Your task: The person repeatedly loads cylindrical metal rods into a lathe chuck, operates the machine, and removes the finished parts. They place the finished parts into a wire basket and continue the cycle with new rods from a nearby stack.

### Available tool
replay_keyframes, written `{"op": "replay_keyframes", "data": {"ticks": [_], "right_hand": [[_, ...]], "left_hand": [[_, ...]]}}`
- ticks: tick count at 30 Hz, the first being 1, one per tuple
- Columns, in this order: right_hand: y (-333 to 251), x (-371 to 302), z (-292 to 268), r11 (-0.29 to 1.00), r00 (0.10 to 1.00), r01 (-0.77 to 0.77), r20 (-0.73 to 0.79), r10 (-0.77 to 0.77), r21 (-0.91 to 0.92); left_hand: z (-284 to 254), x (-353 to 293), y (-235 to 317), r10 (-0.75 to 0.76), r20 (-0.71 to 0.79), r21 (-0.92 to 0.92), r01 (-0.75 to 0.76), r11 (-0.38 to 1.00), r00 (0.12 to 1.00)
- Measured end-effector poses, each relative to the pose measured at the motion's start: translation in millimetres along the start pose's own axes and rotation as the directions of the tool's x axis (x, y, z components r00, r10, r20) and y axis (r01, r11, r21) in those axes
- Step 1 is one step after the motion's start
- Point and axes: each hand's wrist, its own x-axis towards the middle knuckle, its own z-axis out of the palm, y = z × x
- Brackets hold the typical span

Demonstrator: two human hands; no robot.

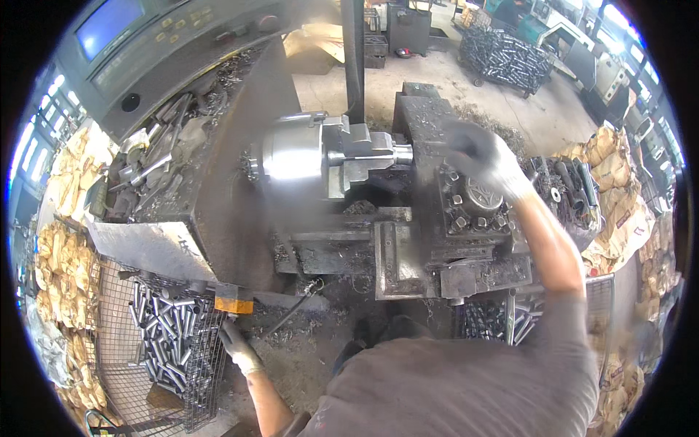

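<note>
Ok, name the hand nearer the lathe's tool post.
Right. The right hand is by the far side of the tool post; the left hand is well away, beside a wire basket.

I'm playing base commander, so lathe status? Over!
Left hand beside wire basket. Right hand blurred by tool post, contact unclear. Metal piece in chuck. Shavings on lathe.

The right hand [486, 154] was near the bolted tool post [482, 198], the left hand [241, 351] beside a wire basket [116, 331].
</note>
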Motion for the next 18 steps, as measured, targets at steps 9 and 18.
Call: {"op": "replay_keyframes", "data": {"ticks": [9,18], "right_hand": [[-14.5,-198.3,57.2,0.865,0.973,-0.229,0.1,0.207,0.447],[1.2,-233.3,78.9,0.707,0.805,-0.556,0.493,0.329,0.437]], "left_hand": [[177.5,-50.8,285.9,0.974,0.222,0.18,-0.979,-0.094,-0.053],[364.6,38.6,415.1,0.679,0.53,0.564,-0.809,0.166,0.508]]}}
